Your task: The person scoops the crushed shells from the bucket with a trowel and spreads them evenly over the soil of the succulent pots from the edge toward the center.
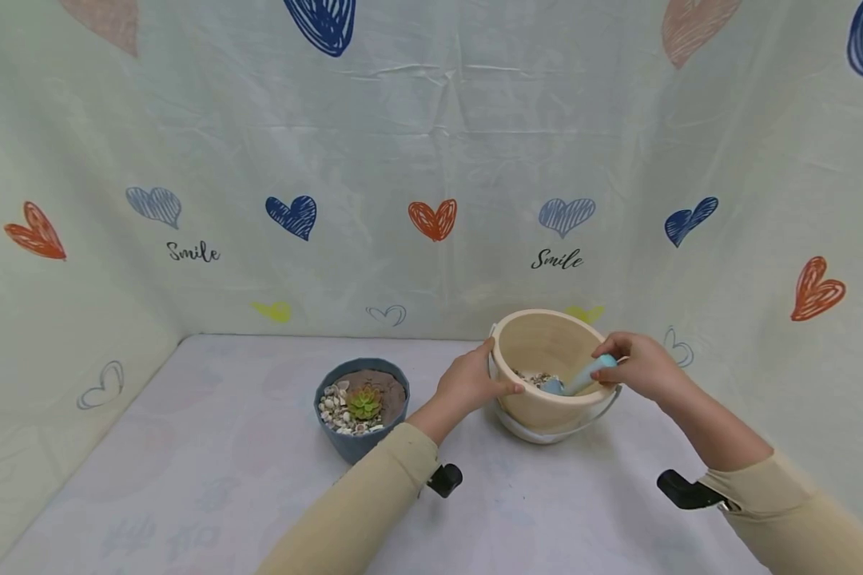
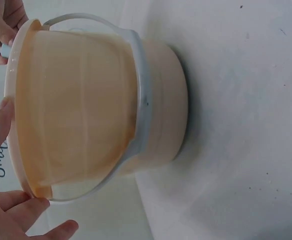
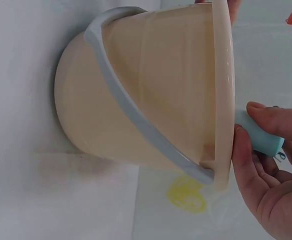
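Observation:
A cream bucket [image 1: 539, 413] with a pale grey handle [image 2: 145, 95] stands upright on the table. My left hand [image 1: 469, 383] holds its rim from the left, the thumb over the near side and the fingers farther back. Between thumb and fingers, my right hand [image 1: 640, 367] grips the light blue handle of a small shovel [image 1: 591, 373]. The shovel slants down into the bucket, its blade among small pebbles [image 1: 528, 376] at the bottom. From the right wrist view, only the end of the shovel handle [image 3: 262, 137] shows above the rim; the bucket wall hides the rest.
Left of the bucket, a blue-grey pot [image 1: 355, 447] holds a green succulent [image 1: 364, 402], with white pebbles [image 1: 336, 409] on one side and brown soil [image 1: 390, 391] on the other. A heart-printed curtain [image 1: 431, 279] rises behind the white table [image 1: 187, 447].

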Tool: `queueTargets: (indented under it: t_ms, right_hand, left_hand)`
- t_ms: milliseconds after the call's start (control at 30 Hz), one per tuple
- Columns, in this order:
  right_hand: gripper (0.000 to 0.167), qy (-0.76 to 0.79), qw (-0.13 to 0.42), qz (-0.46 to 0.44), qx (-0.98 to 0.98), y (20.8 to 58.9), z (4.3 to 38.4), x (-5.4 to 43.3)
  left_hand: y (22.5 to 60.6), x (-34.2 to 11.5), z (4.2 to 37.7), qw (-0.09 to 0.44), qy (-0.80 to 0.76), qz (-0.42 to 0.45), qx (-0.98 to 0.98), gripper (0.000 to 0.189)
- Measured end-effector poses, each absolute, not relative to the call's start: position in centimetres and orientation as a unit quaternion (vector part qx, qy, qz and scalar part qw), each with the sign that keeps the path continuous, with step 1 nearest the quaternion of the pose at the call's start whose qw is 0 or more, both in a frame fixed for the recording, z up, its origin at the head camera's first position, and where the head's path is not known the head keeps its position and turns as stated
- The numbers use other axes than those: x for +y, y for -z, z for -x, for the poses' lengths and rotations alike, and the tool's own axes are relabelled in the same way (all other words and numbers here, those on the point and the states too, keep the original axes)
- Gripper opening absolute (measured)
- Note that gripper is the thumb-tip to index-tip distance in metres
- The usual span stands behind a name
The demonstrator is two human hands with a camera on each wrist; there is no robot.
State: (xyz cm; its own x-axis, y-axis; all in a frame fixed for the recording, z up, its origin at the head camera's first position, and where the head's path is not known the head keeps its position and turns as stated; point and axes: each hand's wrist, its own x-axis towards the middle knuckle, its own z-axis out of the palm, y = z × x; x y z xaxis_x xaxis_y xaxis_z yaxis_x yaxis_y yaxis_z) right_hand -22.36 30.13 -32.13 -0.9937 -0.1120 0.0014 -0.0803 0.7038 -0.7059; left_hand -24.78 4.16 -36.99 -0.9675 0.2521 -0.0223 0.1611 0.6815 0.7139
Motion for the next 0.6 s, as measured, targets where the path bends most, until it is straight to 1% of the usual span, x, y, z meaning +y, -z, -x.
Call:
queueTargets:
  t_ms: [267, 467, 600]
  right_hand:
    - [0.031, 0.465, 0.011, 0.033, 0.885, 32.9, 21.6, 30.8]
    - [0.036, 0.483, -0.004, 0.015, 0.876, 33.4, 21.1, 30.9]
    - [0.036, 0.501, -0.005, 0.01, 0.865, 33.7, 20.8, 31.2]
  left_hand:
    - [36.9, 4.2, 24.8, 0.056, -0.381, -0.116, 0.916, 0.096]
    - [36.8, 4.1, 24.7, 0.054, -0.381, -0.113, 0.916, 0.096]
    - [36.8, 4.2, 24.6, 0.058, -0.387, -0.109, 0.914, 0.095]
